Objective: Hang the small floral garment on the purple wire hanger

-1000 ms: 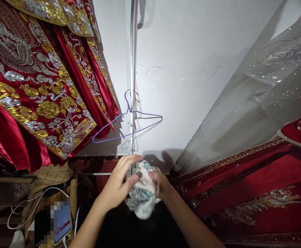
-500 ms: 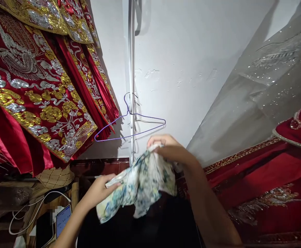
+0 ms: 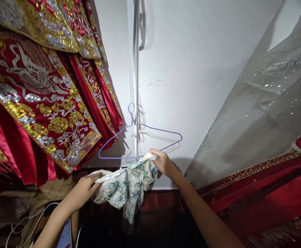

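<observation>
A white garment [image 3: 129,186] with a blue, green and yellow floral print hangs stretched between my two hands; its exact kind I cannot tell. My left hand [image 3: 89,184] pinches the left end of its upper edge. The right end of that edge is gripped by my right hand [image 3: 163,163], which sits higher. Just behind and above the cloth, a purple wire hanger [image 3: 160,129] hangs from an upright rail [image 3: 136,69] against the wall. The garment's top edge overlaps part of the hanger's bottom bar, and I cannot tell whether they touch.
Red costumes [image 3: 49,103] with gold and silver embroidery hang at the left. A pale sheer sequined fabric [image 3: 264,113] and red cloth [image 3: 269,196] fill the right side. Low at the left are a white cable [image 3: 33,220] and a phone [image 3: 66,234] partly behind my arm.
The garment has been pulled wider and hangs from its upper edge. My left hand has moved left; my right hand is lower in view, beside the hanger's bar. The view has shifted slightly.
</observation>
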A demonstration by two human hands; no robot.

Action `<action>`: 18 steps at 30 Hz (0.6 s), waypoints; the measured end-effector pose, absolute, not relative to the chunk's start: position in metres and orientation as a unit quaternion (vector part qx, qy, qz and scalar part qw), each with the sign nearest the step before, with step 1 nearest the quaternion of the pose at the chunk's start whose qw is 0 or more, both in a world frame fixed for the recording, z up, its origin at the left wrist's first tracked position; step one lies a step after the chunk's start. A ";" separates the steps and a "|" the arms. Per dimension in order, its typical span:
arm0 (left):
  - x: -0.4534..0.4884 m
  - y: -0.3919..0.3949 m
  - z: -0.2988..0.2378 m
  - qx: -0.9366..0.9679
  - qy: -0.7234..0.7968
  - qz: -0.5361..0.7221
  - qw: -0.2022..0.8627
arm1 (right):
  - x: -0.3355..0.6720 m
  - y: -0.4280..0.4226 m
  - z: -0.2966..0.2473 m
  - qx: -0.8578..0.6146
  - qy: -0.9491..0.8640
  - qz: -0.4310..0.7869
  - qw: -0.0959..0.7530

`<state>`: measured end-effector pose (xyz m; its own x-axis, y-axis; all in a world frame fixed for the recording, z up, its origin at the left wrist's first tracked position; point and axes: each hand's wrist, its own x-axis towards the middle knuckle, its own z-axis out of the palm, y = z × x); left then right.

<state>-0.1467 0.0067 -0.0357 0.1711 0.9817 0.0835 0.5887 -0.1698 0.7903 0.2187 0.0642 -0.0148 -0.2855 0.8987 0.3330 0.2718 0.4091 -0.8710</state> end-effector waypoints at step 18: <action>-0.147 0.067 0.072 0.757 0.553 0.346 -0.006 | 0.191 0.028 0.030 -0.400 -0.769 0.365 0.338</action>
<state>-0.1469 0.0666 0.0723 0.1475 0.8339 0.5319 0.8427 -0.3875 0.3738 0.1905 0.0285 0.0297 -0.4509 0.8631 0.2274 0.3692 0.4123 -0.8329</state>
